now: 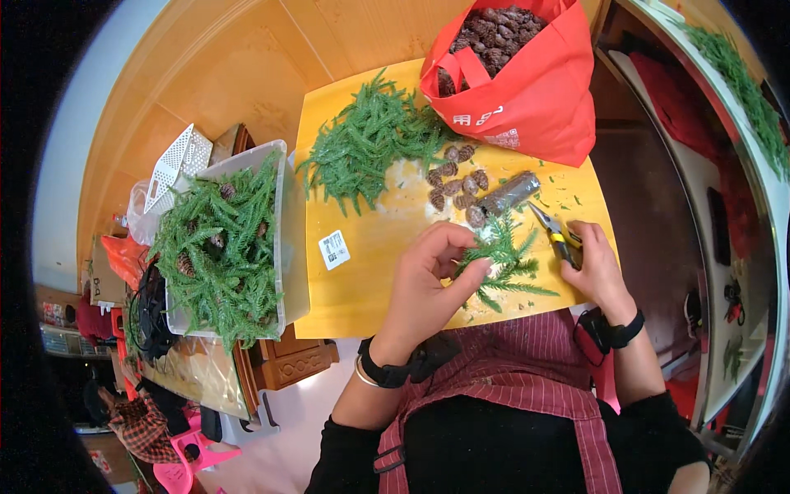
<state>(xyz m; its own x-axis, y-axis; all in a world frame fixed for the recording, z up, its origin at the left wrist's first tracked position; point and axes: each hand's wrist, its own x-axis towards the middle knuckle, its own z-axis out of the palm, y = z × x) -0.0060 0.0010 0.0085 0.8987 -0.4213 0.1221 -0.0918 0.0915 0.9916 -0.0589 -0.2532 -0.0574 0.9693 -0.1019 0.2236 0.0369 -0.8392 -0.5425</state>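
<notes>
My left hand (444, 276) is closed on a green artificial pine sprig (512, 262) above the near edge of the yellow table (362, 284). Thumb and fingertips pinch the sprig's stem end, which the fingers partly hide. To the right, my right hand (594, 267) is wrapped round the handles of pliers (553, 230) with black and yellow grips, their jaws pointing up and left. Just beyond the sprig lie a dark wrapped roll (510, 192) and several small brown pine cones (453, 183).
A pile of green sprigs (370, 144) lies at the table's back left. Behind the cones stands a red bag (535, 99) filled with pine cones (498, 37). At left, a clear plastic bin (284, 214) holds sprigs with cones. A person (144, 424) sits in the far lower left.
</notes>
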